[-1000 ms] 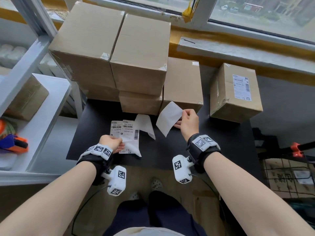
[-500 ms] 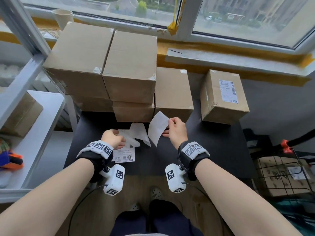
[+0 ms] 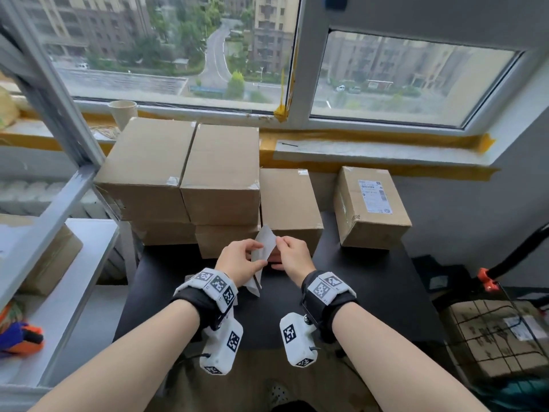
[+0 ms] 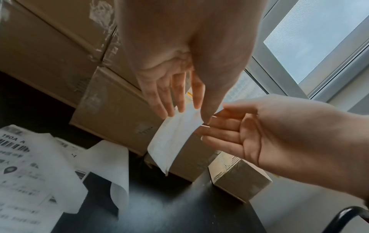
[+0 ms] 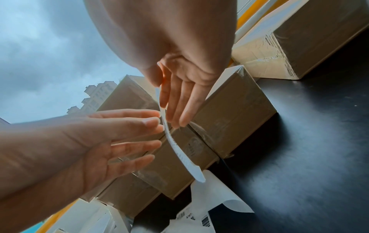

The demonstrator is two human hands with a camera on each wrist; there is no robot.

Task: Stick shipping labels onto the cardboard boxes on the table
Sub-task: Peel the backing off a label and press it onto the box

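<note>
With your left hand (image 3: 240, 261) and right hand (image 3: 292, 255) both pinching the label (image 3: 263, 247) above the surface (image 3: 356, 281), keep it taut and lay it squarely onto the unlabelled box (image 3: 289, 203) just behind.

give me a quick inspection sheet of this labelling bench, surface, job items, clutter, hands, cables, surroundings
surface: black table, boxes at its back.
job's things: white label held above the table; unlabelled cardboard boxes stacked; labelled box standing apart on the right.
clutter: printed label sheets and curled backing paper lying on the table.
grippers: left hand and right hand each pinch the label's top edge; other fingers straight.
cables: thin wire from the left wrist camera.
surroundings: window, paper cup on the sill, grey shelf at left.
</note>
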